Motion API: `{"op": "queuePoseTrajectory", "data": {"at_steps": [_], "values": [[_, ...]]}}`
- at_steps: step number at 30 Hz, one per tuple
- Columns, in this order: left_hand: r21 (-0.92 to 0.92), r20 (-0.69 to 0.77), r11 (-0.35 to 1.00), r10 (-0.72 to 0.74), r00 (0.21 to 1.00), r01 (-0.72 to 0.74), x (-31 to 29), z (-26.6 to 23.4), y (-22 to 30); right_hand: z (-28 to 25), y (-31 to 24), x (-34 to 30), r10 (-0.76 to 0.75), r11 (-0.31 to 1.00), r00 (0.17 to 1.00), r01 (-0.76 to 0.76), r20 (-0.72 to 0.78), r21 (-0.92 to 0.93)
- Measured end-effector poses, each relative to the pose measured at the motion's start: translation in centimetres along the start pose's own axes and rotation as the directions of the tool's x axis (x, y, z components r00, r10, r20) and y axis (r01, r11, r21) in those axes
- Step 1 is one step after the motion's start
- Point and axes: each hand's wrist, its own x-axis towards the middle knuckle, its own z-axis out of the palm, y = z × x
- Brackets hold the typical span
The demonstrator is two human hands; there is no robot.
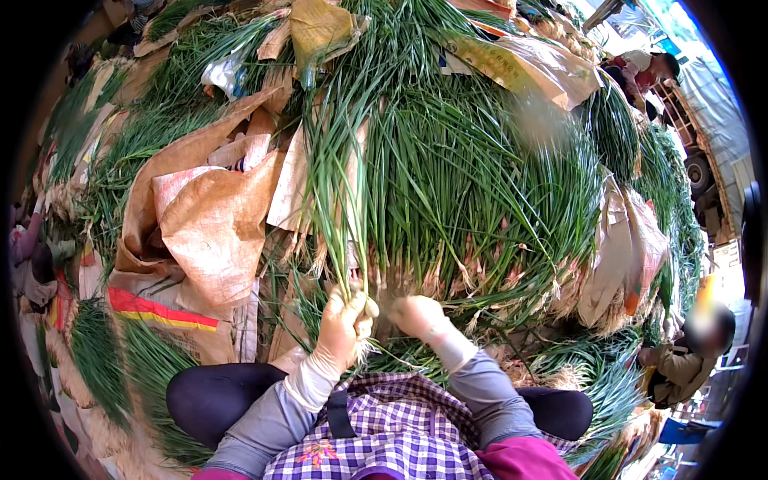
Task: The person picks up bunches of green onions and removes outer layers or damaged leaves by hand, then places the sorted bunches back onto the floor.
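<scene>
Ground (pixel 500 350) mostly covered; long green onions (pixel 480 176) heaped; crumpled brown sack (pixel 212 228) alongside.

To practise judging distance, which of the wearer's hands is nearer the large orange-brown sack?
Left. The left hand, holding green onions, is to the sack's lower right; the right hand is farther right.

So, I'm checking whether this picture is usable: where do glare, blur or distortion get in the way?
Head view throughout: bright light washes out part of the right side; a hazy smudge softens the green stalks just below the yellow-and-white sack; the right hand looks blurred around its fingers, the left hand clearer; fisheye bending increases toward the dark rim.
</scene>
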Motion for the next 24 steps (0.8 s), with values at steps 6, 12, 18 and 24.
{"op": "queuePoseTrajectory", "data": {"at_steps": [6,12,18,24], "values": [[0.165,0.015,0.928,-0.342,0.939,0.335,1.6,-1.9,-2.2,-5.8,8.3,2.7,0.537,0.834,0.629,-0.496,-0.563,0.241],[0.278,-0.013,0.919,-0.289,0.957,0.281,2.4,-3.0,-5.2,-7.3,0.4,-1.7,0.298,0.42,0.952,-0.199,0.073,0.885],[0.239,-0.103,0.889,-0.377,0.92,0.391,2.0,-4.0,-4.7,2.3,-3.6,-0.7,0.266,0.771,0.932,-0.052,-0.247,0.635],[-0.041,-0.034,0.999,0.007,0.999,-0.009,0.0,-0.2,0.1,1.2,-0.5,0.2,-0.014,0.999,0.96,0.026,0.279,-0.039]]}}
